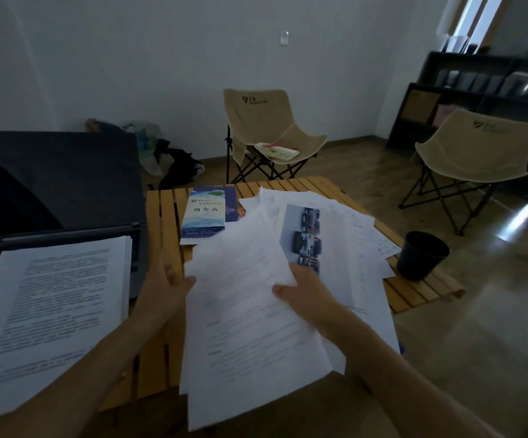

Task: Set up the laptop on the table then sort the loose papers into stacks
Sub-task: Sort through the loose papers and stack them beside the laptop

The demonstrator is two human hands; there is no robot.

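Sorting in progress: the left hand (167, 289) pinches the sheet's (246, 311) left edge, the right hand (303, 292) apparently pinching its upper part, lifting it off the loose papers (351, 235) on the worktop (161, 216), while a finished stack (50, 298) covers the open laptop's (60, 181) keyboard.

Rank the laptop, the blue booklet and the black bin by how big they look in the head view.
1. Laptop, clearly the largest, though it also sits nearest the camera.
2 and 3. Booklet and bin look about alike; the bin stands farther off on the floor, so I won't rank them.
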